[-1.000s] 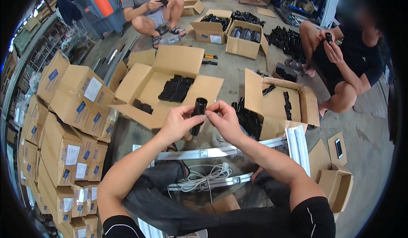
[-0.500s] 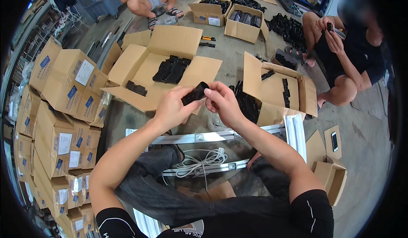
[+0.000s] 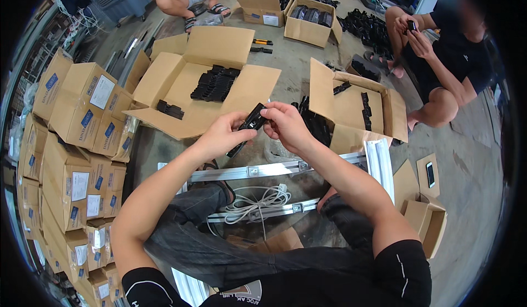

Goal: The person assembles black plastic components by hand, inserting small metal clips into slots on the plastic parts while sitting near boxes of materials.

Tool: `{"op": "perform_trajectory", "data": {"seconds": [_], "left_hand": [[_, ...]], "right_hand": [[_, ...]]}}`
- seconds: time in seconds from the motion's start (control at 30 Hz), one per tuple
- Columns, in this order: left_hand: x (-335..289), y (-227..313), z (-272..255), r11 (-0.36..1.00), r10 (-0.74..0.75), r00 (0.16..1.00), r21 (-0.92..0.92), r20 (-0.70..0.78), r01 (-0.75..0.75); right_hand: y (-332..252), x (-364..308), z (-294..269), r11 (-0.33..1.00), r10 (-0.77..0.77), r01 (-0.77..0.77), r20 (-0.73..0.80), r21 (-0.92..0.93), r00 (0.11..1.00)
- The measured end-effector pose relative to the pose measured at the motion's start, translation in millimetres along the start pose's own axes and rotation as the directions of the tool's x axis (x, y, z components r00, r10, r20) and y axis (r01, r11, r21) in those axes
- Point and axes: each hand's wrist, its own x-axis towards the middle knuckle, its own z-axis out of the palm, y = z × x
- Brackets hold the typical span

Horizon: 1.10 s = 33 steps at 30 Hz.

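Between my hands is a narrow black plastic part (image 3: 239, 147), tilted with its upper end toward the right. My left hand (image 3: 224, 136) is closed around its middle, thumb along the near side. The fingertips of my right hand (image 3: 287, 125) pinch its upper end. Just beyond, an open cardboard box (image 3: 219, 37) holds a row of similar black parts (image 3: 215, 83) and one loose part (image 3: 170, 109). Another open box (image 3: 321, 90), to the right, has a few black parts (image 3: 366, 111) lying inside.
Stacked cartons (image 3: 82, 109) rise at the left. A metal frame (image 3: 274, 169) and a coiled white cable (image 3: 258, 204) lie before my legs. Two people crouch at the far left and right, one holding a black part (image 3: 411, 26). A phone (image 3: 430, 174) rests on cardboard at the right.
The black part has been turned in my hands and now shows its long side with a slotted face. My view has shifted slightly, so the surroundings sit a little higher.
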Motion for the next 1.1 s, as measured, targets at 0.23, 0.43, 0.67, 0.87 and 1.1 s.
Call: {"op": "perform_trajectory", "data": {"seconds": [0.23,0.43,0.67,0.87,1.1], "left_hand": [[1,4,6,0.955,-0.253,0.968,-0.16,0.005,0.25],[2,-5,2,0.945,-0.228,0.972,-0.254,-0.054,0.207],[2,-1,1,0.931,-0.265,0.952,-0.296,-0.154,0.212],[4,-1,2,0.943,-0.226,0.955,-0.287,-0.191,0.166],[3,-2,3,0.962,-0.209,0.946,-0.228,-0.247,0.153]], "right_hand": [[-17,2,-8,0.957,0.058,-0.044,0.04,-0.287,0.998],[-8,15,-28,0.98,0.061,-0.063,-0.019,-0.188,0.998],[8,21,-50,0.987,0.16,-0.158,-0.218,0.03,0.963],[2,14,-48,0.984,0.114,-0.126,-0.098,-0.127,0.989],[2,9,-22,0.885,-0.157,0.144,0.008,-0.443,0.988]]}}
